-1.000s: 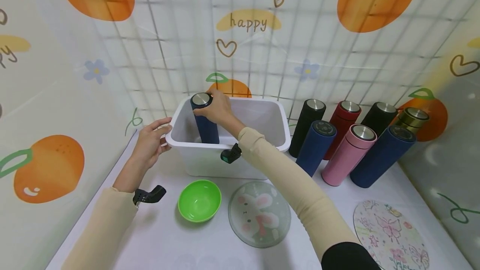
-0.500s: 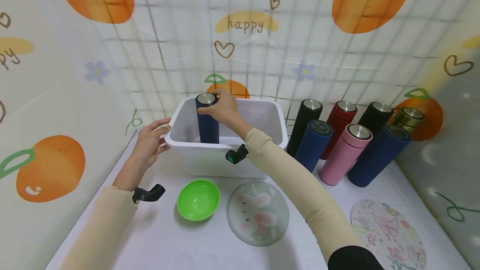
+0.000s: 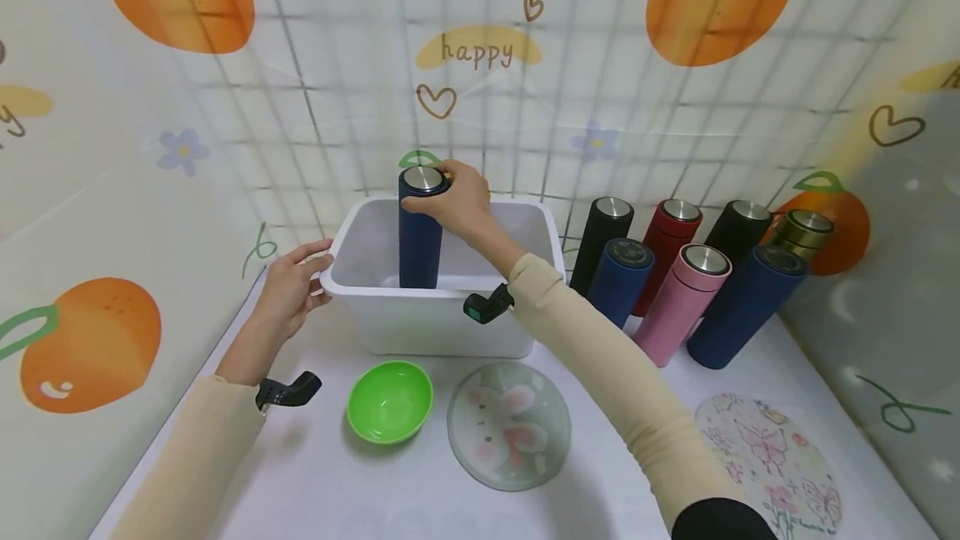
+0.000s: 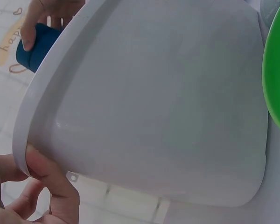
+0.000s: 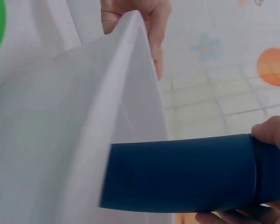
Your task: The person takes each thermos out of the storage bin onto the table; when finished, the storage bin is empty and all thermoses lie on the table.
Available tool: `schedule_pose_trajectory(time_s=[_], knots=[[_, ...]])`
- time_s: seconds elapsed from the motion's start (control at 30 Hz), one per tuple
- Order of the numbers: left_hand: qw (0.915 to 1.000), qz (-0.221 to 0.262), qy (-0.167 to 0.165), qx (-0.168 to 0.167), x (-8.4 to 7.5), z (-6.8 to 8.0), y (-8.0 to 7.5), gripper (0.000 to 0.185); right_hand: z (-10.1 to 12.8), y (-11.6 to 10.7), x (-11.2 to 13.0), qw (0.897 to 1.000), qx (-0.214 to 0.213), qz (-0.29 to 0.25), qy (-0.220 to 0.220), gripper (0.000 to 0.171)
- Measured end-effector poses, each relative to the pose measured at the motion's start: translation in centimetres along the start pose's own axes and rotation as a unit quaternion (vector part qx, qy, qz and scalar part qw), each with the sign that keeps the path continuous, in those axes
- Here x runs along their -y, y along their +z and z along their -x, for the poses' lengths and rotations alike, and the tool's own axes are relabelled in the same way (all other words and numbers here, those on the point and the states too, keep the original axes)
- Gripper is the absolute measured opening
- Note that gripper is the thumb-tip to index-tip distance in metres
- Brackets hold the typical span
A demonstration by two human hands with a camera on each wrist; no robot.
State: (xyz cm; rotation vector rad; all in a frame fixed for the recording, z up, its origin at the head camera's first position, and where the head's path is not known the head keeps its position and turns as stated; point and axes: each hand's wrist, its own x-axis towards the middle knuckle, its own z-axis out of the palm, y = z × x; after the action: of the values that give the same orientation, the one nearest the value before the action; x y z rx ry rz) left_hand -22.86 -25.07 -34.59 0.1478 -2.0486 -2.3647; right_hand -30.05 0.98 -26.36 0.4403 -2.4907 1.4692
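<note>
- Head view shows the white plastic bin point(image 3: 420, 327) as the largest thing at hand, standing on the table between the two hands.
- A row of flasks point(image 3: 678, 273) in black, red, blue, pink and brass tones stands well to the right of the right hand, leaning toward the wall.
- A rabbit-print glass plate point(image 3: 508, 425) lies below the right forearm, just in front of the bin.
- A green bowl point(image 3: 389, 400) sits beside that plate, nearer the left wrist.
- The dark blue flask point(image 3: 418, 232) stands upright in the bin, its steel-topped cap well above the rim; whether its base touches the bin floor is probably hidden by the front wall.
- The right hand point(image 3: 459, 200) has fingers and thumb curled round the flask's cap from the side.
- The left hand point(image 3: 288, 294) grips the bin's left rim, with the thumb under the lip in the left wrist view and the fingers over the edge.
</note>
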Motion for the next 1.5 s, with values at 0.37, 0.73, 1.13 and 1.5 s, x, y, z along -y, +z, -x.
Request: schedule_pose_trajectory(time_s=[0.37,0.73,1.13,1.5], knots=[[1.0000,0.005,-0.003,-0.003,0.0,0.0,0.0,0.042,1.8,-3.0,1.7,0.999,-0.001,-0.019,-0.042,0.056],[1.0000,0.004,0.004,-0.001,0.0,0.0,0.1,0.042,3.9,-5.6,4.0,0.998,0.001,-0.030,-0.064,0.059],[0.9999,0.013,0.000,0.000,0.1,0.0,0.1,0.044,6.2,-8.8,4.8,0.993,-0.029,-0.062,-0.095,0.059],[0.9999,0.012,0.002,0.001,0.2,0.0,-0.1,0.043,7.9,-12.7,5.4,0.983,-0.076,-0.097,-0.136,0.053]])
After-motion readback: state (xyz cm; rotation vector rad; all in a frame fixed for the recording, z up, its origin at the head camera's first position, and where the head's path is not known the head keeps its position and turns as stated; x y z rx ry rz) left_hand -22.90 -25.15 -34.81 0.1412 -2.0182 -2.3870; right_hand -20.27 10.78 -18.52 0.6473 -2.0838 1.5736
